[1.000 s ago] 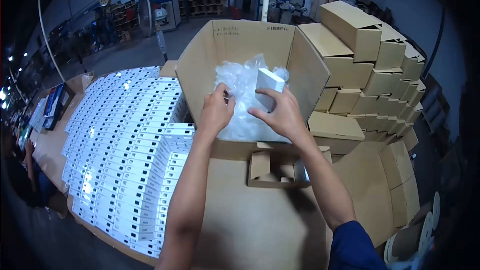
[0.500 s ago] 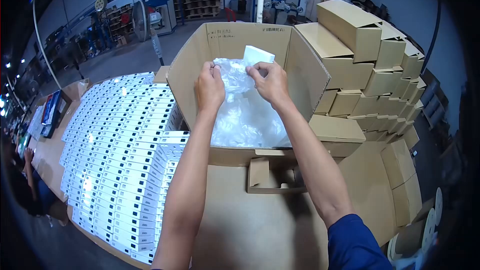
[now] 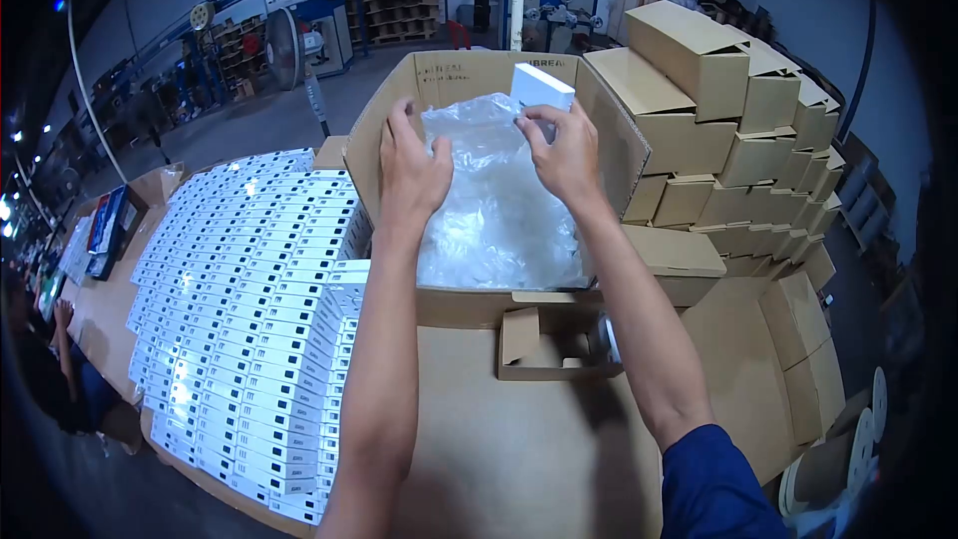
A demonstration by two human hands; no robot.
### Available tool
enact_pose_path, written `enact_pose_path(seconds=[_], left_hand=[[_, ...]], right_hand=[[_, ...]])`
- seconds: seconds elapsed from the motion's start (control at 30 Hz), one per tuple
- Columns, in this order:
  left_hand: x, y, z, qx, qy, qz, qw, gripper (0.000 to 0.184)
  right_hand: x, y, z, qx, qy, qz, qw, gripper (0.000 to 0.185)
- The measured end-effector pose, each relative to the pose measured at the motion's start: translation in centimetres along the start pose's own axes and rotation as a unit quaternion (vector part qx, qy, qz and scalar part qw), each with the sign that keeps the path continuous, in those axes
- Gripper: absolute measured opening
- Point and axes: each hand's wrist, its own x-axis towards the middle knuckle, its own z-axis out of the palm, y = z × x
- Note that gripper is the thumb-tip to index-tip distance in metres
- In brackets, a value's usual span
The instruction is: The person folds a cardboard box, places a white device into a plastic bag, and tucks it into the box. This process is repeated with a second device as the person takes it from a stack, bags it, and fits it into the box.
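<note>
My right hand [image 3: 567,152] is closed on a small white box [image 3: 542,87], which stands tilted above its fingers. Its thumb and fingertips are close to a clear plastic bag [image 3: 477,135]; whether they touch it, I cannot tell. My left hand [image 3: 411,168] has its fingers apart and nothing in it, beside the bag's left edge. Both hands are over a large open carton [image 3: 384,165], where clear plastic bags lie in a pile. Below the carton's near edge, a small open cardboard box [image 3: 519,339] holds a white thing, partly hidden by my right forearm.
Many rows of white boxes [image 3: 239,309] are stacked on the left of the cardboard-covered table [image 3: 479,439]. Brown cartons [image 3: 718,140] are piled high at the right. Spools [image 3: 863,459] stand at lower right. Another person's arm [image 3: 65,339] shows at far left.
My left hand has let go of the plastic bag and spread its fingers. My right hand has moved right and slightly up with the white box. The bag now lies flatter on the pile.
</note>
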Motion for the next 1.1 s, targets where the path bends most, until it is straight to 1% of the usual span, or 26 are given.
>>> enact_pose_path(seconds=[0.03, 0.13, 0.17, 0.2, 0.23, 0.27, 0.3, 0.33, 0.37, 0.4, 0.43, 0.47, 0.5, 0.53, 0.57, 0.6, 0.63, 0.73, 0.77, 0.8, 0.87, 0.93, 0.97, 1.0, 1.07, 1.1], left_hand=[[0.1, 1.4, -1.3, 0.011, 0.041, 0.052, 0.998, 0.038], [0.3, 5.3, -4.9, -0.040, -0.073, 0.083, 0.993, 0.046], [0.1, 5.9, -5.7, -0.035, -0.123, 0.072, 0.989, 0.041], [-0.1, 6.9, -6.9, -0.069, -0.173, 0.024, 0.982, 0.037], [-0.5, 8.1, -8.3, -0.101, -0.222, -0.023, 0.969, 0.034], [-1.5, 9.0, -9.4, -0.133, -0.273, -0.071, 0.950, 0.030], [-3.0, 9.7, -10.0, -0.187, -0.264, -0.120, 0.938, 0.023], [-5.0, 10.2, -10.4, -0.259, -0.239, -0.149, 0.924, 0.023], [-7.2, 10.3, -10.6, -0.329, -0.211, -0.176, 0.903, 0.023], [-9.5, 10.5, -10.9, -0.396, -0.181, -0.204, 0.877, 0.023], [-11.6, 10.7, -11.6, -0.402, -0.181, -0.206, 0.874, 0.023], [-13.6, 11.2, -12.2, -0.407, -0.182, -0.208, 0.870, 0.022], [-15.4, 12.0, -12.9, -0.471, -0.178, -0.243, 0.829, 0.021], [-17.3, 12.5, -13.6, -0.452, -0.179, -0.255, 0.836, 0.018], [-19.0, 12.9, -14.3, -0.432, -0.181, -0.267, 0.842, 0.015], [-19.9, 13.5, -14.8, -0.412, -0.182, -0.277, 0.849, 0.013], [-20.5, 14.9, -15.6, -0.434, -0.188, -0.311, 0.824, 0.016], [-24.8, 13.3, -15.8, -0.542, -0.087, -0.369, 0.750, 0.026], [-24.9, 13.0, -16.4, -0.584, -0.032, -0.382, 0.716, 0.035], [-24.8, 12.0, -17.1, -0.609, -0.021, -0.354, 0.709, 0.035], [-24.2, 11.8, -18.1, -0.578, 0.011, -0.327, 0.747, 0.039], [-23.9, 12.6, -18.8, -0.433, -0.014, -0.228, 0.872, 0.040], [-23.5, 13.2, -19.0, -0.354, -0.024, -0.172, 0.919, 0.041], [-23.2, 14.0, -19.5, -0.281, -0.082, -0.089, 0.952, 0.040], [-22.7, 16.1, -21.2, -0.124, -0.195, 0.075, 0.970, 0.038], [-22.2, 17.9, -21.2, -0.097, -0.208, 0.080, 0.970, 0.032]], right_hand=[[0.1, -0.9, -0.8, 0.005, -0.015, -0.033, 0.999, 0.013], [0.1, -4.3, -4.0, 0.021, -0.110, -0.104, 0.988, 0.014], [-0.1, -5.3, -5.0, 0.028, -0.142, -0.124, 0.982, 0.014], [-0.4, -6.0, -6.0, 0.034, -0.174, -0.144, 0.974, 0.014], [-0.9, -6.4, -6.8, 0.015, -0.170, -0.162, 0.972, 0.020], [-1.9, -7.2, -7.9, 0.020, -0.139, -0.125, 0.982, 0.024], [-3.4, -8.2, -9.1, 0.025, -0.107, -0.090, 0.990, 0.029], [-5.0, -8.9, -10.1, 0.030, -0.077, -0.055, 0.995, 0.033], [-7.0, -8.6, -10.9, 0.079, -0.061, -0.025, 0.995, 0.048], [-9.5, -8.1, -11.6, 0.091, -0.055, -0.019, 0.994, 0.052], [-12.2, -7.9, -12.2, 0.103, -0.049, -0.014, 0.993, 0.057], [-15.1, -8.5, -12.4, 0.220, -0.070, 0.061, 0.971, 0.063], [-17.8, -9.5, -13.3, 0.189, -0.116, 0.157, 0.962, 0.066], [-20.5, -9.6, -13.6, 0.164, -0.142, 0.158, 0.963, 0.063], [-23.3, -9.9, -13.5, 0.161, -0.141, 0.207, 0.955, 0.058], [-25.0, -11.3, -13.6, 0.182, -0.132, 0.281, 0.933, 0.042], [-26.6, -11.6, -13.4, 0.171, -0.120, 0.281, 0.937, 0.034], [-30.2, -12.5, -14.5, 0.147, -0.101, 0.286, 0.942, 0.019], [-31.2, -12.9, -14.9, 0.141, -0.099, 0.288, 0.942, 0.016], [-32.1, -13.1, -15.3, 0.140, -0.088, 0.289, 0.943, 0.016], [-33.4, -13.2, -16.1, 0.135, -0.065, 0.287, 0.946, 0.016], [-33.8, -14.1, -16.8, 0.110, -0.046, 0.280, 0.952, 0.015], [-33.9, -14.3, -17.1, 0.100, -0.043, 0.264, 0.958, 0.015], [-34.1, -14.4, -17.2, 0.090, -0.040, 0.246, 0.964, 0.015], [-34.6, -14.2, -17.5, 0.074, -0.035, 0.231, 0.969, 0.015], [-34.6, -14.2, -17.7, 0.071, -0.037, 0.231, 0.970, 0.015]])
